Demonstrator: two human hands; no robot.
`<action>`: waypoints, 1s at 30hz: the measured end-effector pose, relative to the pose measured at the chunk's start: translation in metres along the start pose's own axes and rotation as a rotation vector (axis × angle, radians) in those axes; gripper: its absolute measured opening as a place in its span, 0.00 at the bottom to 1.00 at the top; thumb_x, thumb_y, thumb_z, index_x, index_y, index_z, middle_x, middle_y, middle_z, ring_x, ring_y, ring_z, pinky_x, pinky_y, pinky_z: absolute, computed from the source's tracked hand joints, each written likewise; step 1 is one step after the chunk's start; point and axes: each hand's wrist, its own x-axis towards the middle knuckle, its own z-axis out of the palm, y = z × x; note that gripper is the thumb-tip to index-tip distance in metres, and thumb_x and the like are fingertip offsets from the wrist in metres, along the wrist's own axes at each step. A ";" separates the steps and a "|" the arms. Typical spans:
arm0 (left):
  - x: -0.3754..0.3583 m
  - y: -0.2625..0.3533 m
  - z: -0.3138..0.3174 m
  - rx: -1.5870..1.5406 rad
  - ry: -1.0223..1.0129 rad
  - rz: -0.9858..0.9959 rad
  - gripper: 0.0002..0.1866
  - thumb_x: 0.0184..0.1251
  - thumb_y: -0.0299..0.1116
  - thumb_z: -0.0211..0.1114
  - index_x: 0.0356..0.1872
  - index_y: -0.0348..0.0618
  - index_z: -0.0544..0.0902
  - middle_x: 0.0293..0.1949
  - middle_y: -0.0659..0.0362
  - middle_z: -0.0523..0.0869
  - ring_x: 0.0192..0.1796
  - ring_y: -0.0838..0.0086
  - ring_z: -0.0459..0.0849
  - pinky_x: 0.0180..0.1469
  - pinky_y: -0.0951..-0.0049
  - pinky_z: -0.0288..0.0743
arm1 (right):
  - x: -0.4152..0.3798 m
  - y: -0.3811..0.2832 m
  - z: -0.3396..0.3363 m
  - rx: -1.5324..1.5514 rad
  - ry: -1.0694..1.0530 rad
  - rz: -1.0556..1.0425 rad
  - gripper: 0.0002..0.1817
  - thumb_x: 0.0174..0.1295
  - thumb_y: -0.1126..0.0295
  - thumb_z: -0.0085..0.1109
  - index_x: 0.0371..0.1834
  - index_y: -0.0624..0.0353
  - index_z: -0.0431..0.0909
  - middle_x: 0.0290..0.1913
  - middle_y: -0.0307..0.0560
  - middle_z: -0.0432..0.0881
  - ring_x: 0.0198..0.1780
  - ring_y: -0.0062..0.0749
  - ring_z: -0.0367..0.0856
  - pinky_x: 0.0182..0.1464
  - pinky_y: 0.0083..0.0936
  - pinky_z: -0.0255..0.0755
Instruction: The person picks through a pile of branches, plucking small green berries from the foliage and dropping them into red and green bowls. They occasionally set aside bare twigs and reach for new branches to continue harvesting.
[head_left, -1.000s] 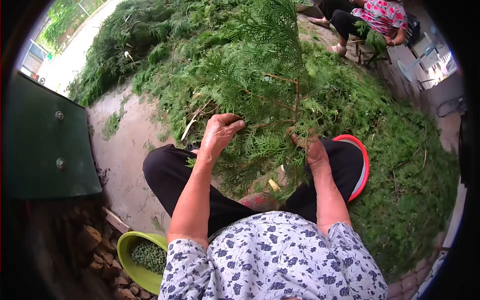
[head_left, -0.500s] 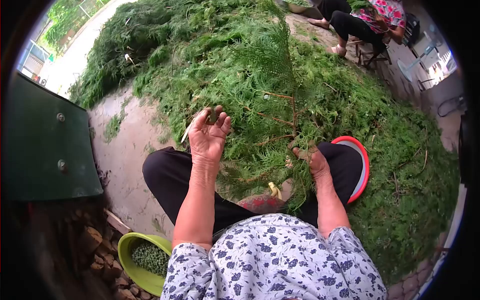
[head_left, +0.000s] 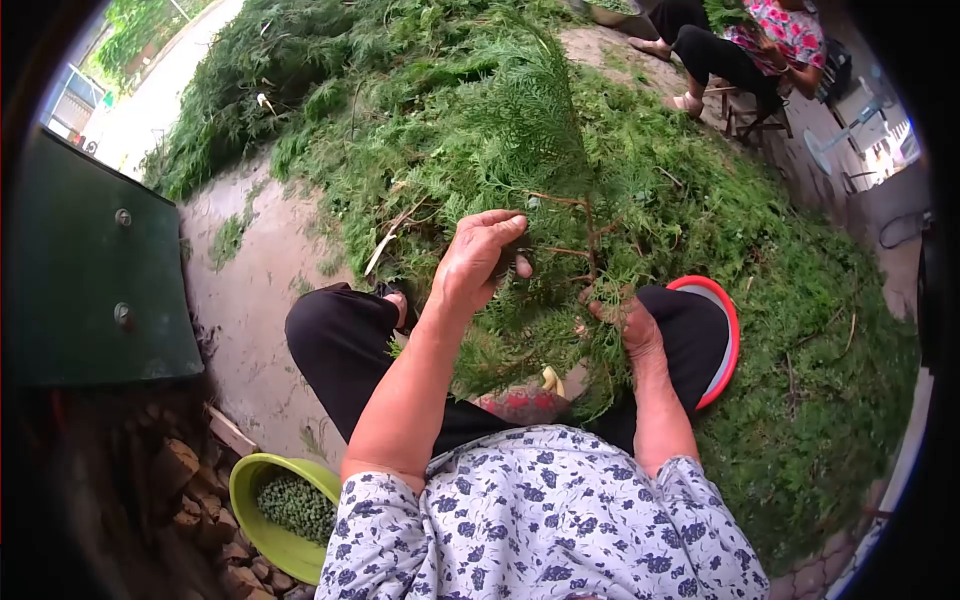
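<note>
My right hand point(head_left: 628, 322) is closed around the lower part of a leafy evergreen branch point(head_left: 590, 225), which stands upright in front of me with its brown stem bare in places. My left hand point(head_left: 480, 258) hovers just left of that stem, among the side sprigs. Its thumb and fingers are curved and apart, and nothing shows between them. At lower left, a yellow-green basin point(head_left: 245, 505) holds many small round green cones point(head_left: 297, 507). Beside my right knee is a basin with a red rim point(head_left: 735, 345), partly hidden by my leg.
Cut evergreen sprigs point(head_left: 800, 430) cover the ground ahead and to the right, heaped highest at the back left. A dark green panel point(head_left: 100, 270) stands at left above split firewood point(head_left: 175, 470). At upper right another person point(head_left: 730, 60) sits on a low stool near a fan point(head_left: 825, 145).
My left hand has moved right and turned its back toward me, coming up to the branch. My right hand keeps its grip in nearly the same place.
</note>
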 end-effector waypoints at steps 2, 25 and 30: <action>0.006 -0.001 -0.003 -0.068 0.019 -0.116 0.22 0.62 0.26 0.55 0.57 0.32 0.66 0.38 0.57 0.76 0.18 0.77 0.74 0.13 0.83 0.58 | -0.001 0.021 -0.005 0.068 -0.049 0.023 0.14 0.54 0.73 0.54 0.45 0.52 0.79 0.47 0.44 0.78 0.48 0.37 0.74 0.53 0.33 0.65; 0.005 -0.004 -0.042 0.226 0.212 0.434 0.03 0.54 0.20 0.62 0.26 0.36 0.76 0.23 0.58 0.81 0.17 0.78 0.78 0.15 0.82 0.69 | 0.016 -0.030 -0.004 -0.669 -0.129 -0.524 0.12 0.51 0.73 0.50 0.37 0.55 0.80 0.30 0.43 0.75 0.34 0.38 0.73 0.44 0.26 0.67; 0.004 -0.010 -0.067 0.067 0.108 0.482 0.08 0.57 0.25 0.60 0.35 0.33 0.72 0.25 0.53 0.80 0.20 0.70 0.80 0.18 0.77 0.74 | 0.023 -0.045 0.002 -0.312 -0.232 0.044 0.09 0.52 0.70 0.59 0.34 0.62 0.79 0.32 0.46 0.79 0.38 0.34 0.75 0.44 0.26 0.67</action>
